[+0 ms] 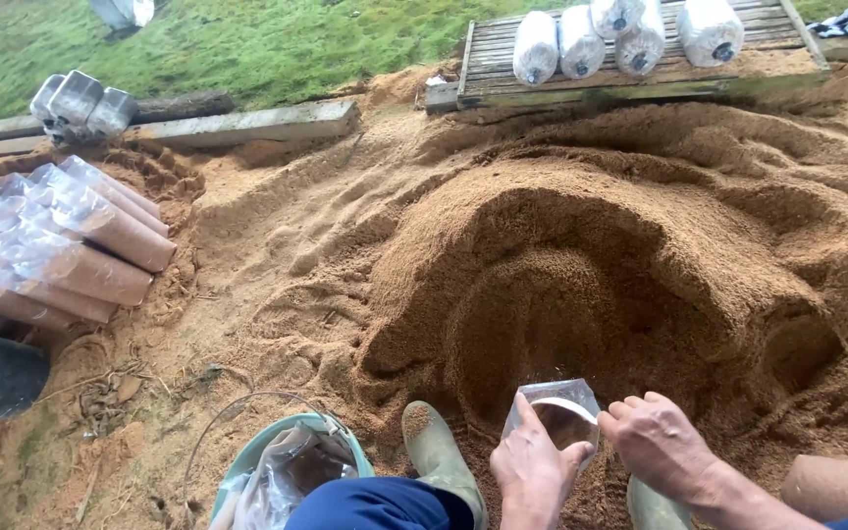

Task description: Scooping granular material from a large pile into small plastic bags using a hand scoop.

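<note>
**Mia:** What is on the left?

**Ben:** A pile of filled bags (71,245) lies on its side there, long and packed with brown stuff. A green bucket (291,461) with more plastic in it stands near the person's knee.

**Mia:** And in the middle?

**Ben:** A big sawdust heap (601,265), so lots is left to scoop. The left hand (534,469) and the right hand (662,444) each pinch one side of a clear bag (559,412), right in front of the heap. Both grips are closed on its rim, holding its mouth open.

**Mia:** Is that bag full?

**Ben:** No, it looks only a little filled.

**Mia:** What is at the back, on the right?

**Ben:** White bags (630,37) lie on a wooden pallet (503,59). Those look finished.
</note>
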